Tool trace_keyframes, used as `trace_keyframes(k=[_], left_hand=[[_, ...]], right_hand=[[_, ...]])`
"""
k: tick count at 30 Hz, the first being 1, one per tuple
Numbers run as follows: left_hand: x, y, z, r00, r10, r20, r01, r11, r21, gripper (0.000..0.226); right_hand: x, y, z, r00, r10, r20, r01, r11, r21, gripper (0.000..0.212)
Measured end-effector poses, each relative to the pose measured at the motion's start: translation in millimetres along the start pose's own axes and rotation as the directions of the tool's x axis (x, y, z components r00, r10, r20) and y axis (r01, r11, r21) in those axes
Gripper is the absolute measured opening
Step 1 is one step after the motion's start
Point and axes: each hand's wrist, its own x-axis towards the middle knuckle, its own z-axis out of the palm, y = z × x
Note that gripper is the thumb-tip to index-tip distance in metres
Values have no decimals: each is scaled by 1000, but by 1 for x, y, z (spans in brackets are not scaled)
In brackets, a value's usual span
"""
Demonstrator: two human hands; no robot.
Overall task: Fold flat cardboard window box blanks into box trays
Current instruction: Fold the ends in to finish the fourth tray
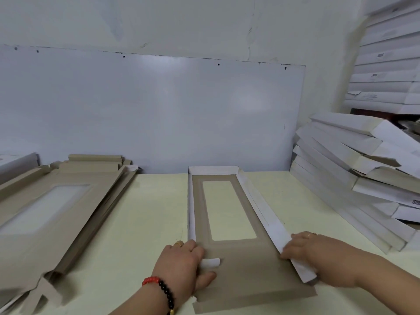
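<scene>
Over on the left of the pale desk [145,223] lies a pile of flat blanks [52,214], brown side up, windows showing, their flaps splayed toward the wall. Moving in, the left hand [184,262], red-and-black bead bracelet [162,289] at the wrist, sits at the near left corner of the box [236,258] in the middle of the desk; its fingers curl around a small white corner tab [211,263] while the thumb presses flat on the brown panel. The box itself lies lengthwise away from the person, brown inside facing up, clear window [229,210] in the middle, its far wall and left wall already standing white and upright. Its long right wall [268,219] leans outward, half raised. The right hand [318,255], ring on one finger, grips that right wall near its close end, fingers wrapped over the white strip. Far right, folded white trays [354,169] lie stacked in a slanting heap, with more boxes [386,64] stacked above against the wall.
</scene>
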Motion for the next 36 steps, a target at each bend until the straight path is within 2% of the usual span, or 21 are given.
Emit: trace_keyframes(k=[3, 5, 8, 11, 15, 19, 23, 26, 28, 31, 33, 36], left_hand=[[0, 1, -3, 999, -29, 21, 29, 999, -17, 70], [0, 1, -2, 998, -19, -60, 19, 1000, 1, 61], [0, 4, -7, 999, -47, -16, 47, 999, 5, 64], [0, 3, -7, 995, -69, -69, 70, 998, 10, 62], [-2, 2, -4, 984, -125, 123, 129, 992, -18, 73], [0, 2, -7, 976, -130, 175, 136, 991, -20, 77], [1, 2, -7, 974, -136, 184, 141, 990, -14, 76], [0, 3, -9, 973, -136, 185, 141, 990, -13, 74], [-1, 3, -10, 975, -134, 179, 139, 990, -17, 75], [-1, 3, -10, 976, -130, 175, 137, 990, -29, 75], [-1, 3, -9, 977, -129, 168, 137, 990, -34, 74], [-2, 3, -8, 981, -126, 145, 130, 991, -21, 76]], right_hand=[[4, 6, -4, 997, 16, -71, -11, 998, 68, 49], [5, 9, -6, 996, 9, -86, 2, 991, 133, 36], [5, 9, -2, 998, -9, -67, 20, 986, 166, 38], [4, 7, 1, 999, -38, -36, 43, 984, 172, 37], [1, 10, 0, 997, -74, -29, 78, 977, 198, 29], [3, 15, 8, 983, -156, -94, 171, 971, 170, 19], [3, 18, 12, 982, -129, -136, 149, 978, 149, 19], [4, 16, 19, 985, -51, -167, 72, 990, 123, 28], [5, 14, 23, 981, -23, -194, 42, 995, 95, 24], [7, 14, 27, 974, -64, -217, 91, 990, 112, 15], [8, 18, 29, 971, -113, -212, 137, 985, 102, 18], [9, 21, 30, 973, -99, -209, 127, 984, 128, 21]])
